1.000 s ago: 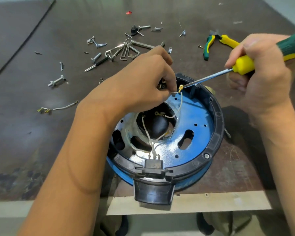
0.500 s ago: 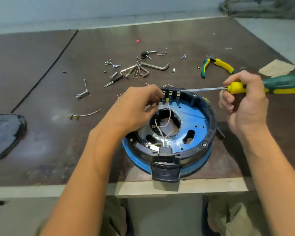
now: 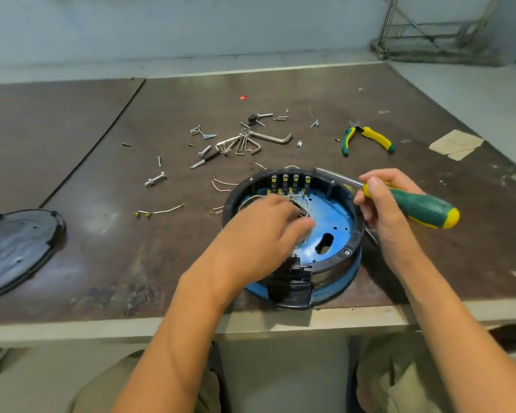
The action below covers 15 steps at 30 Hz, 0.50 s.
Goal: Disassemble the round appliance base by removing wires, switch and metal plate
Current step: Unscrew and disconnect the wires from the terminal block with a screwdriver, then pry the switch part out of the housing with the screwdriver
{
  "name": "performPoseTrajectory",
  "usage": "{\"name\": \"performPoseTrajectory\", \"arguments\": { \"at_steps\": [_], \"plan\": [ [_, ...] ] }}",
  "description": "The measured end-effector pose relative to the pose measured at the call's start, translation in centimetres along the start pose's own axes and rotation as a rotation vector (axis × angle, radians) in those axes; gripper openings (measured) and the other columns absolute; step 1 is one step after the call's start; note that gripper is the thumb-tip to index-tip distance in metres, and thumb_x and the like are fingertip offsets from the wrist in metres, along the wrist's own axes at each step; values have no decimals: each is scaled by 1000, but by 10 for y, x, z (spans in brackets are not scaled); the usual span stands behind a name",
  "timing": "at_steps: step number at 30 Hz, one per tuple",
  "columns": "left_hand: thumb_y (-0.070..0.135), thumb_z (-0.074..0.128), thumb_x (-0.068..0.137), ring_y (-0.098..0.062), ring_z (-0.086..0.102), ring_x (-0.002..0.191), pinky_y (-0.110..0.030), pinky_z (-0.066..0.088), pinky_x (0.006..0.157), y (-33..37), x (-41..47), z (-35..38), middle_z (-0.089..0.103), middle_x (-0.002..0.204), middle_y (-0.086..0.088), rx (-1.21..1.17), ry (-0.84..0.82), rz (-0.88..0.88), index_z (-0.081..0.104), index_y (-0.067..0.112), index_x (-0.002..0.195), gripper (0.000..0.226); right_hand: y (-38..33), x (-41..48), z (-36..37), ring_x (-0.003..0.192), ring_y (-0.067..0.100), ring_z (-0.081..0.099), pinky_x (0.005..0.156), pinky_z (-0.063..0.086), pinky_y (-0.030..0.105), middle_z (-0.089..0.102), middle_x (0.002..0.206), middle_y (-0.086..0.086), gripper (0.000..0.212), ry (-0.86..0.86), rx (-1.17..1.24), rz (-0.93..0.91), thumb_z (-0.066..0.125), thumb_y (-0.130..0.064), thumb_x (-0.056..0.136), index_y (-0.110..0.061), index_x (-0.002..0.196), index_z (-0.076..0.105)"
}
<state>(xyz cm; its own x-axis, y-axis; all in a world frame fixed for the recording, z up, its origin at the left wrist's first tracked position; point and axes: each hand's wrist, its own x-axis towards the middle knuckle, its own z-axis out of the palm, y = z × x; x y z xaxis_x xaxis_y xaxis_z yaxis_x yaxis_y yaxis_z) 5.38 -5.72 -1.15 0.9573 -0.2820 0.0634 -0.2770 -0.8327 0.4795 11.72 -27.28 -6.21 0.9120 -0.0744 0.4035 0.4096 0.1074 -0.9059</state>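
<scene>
Left hand [image 3: 262,231]: over the middle of the round appliance base [image 3: 337,259], fingers reaching toward the white wires [image 3: 252,199] at the central opening. It is motion-blurred, so whether it pinches a wire or lies spread cannot be told.
Right hand [image 3: 385,201]: fingers curled round the handle of the screwdriver [image 3: 426,208], close to the yellow collar.
Screwdriver position: the shaft crosses the far right rim with its tip near the terminal row [image 3: 289,181]. Judged to be held ready for prying connectors while the left hand handles the wires.
Base location: at the near edge of the bench [image 3: 102,174], between both forearms, with the black front housing [image 3: 292,281] at that edge.
Base condition: open on top. The blue metal plate [image 3: 337,216] is seated inside the black ring, and wires loop from the terminals toward the centre.
Judged progress: wire removal is under way; the plate is not yet lifted.
Surroundings: detached wires [image 3: 167,210], hex keys [image 3: 251,141], pliers [image 3: 367,138] and a black cover [image 3: 15,248] lie apart from the base.
</scene>
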Motion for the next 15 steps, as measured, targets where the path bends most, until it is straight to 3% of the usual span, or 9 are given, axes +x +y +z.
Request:
{"name": "performPoseTrajectory", "arguments": {
  "at_steps": [3,8,12,15],
  "plan": [
    [72,41,92,-14,44,131,-39,37,109,19,-9,17,46,146,5,100,-128,60,52,27,140,67,1,-2,2,52,9,49,54,45,20,72,80,3,8,44,-57,-52,62,-29,103,-25,102,69],
    [66,40,96,-15,38,139,-55,15,122,17,-9,23,42,152,9,288,-199,171,65,31,121,50,3,1,-1,52,9,51,54,46,20,73,85,3,13,24,-113,-86,61,-36,104,-25,107,68],
    [65,49,94,-5,26,146,-50,8,125,-8,-10,5,33,157,16,223,-272,181,69,36,116,42,7,2,-3,60,-2,59,60,45,15,76,84,6,21,-11,-159,-74,59,-40,105,-24,116,67],
    [59,61,90,1,15,149,-47,11,124,-30,-13,-12,20,163,22,137,-329,137,71,39,117,35,9,3,0,58,2,60,58,49,18,78,88,3,36,-110,-165,-117,59,-48,103,-20,125,64]
  ]
}}
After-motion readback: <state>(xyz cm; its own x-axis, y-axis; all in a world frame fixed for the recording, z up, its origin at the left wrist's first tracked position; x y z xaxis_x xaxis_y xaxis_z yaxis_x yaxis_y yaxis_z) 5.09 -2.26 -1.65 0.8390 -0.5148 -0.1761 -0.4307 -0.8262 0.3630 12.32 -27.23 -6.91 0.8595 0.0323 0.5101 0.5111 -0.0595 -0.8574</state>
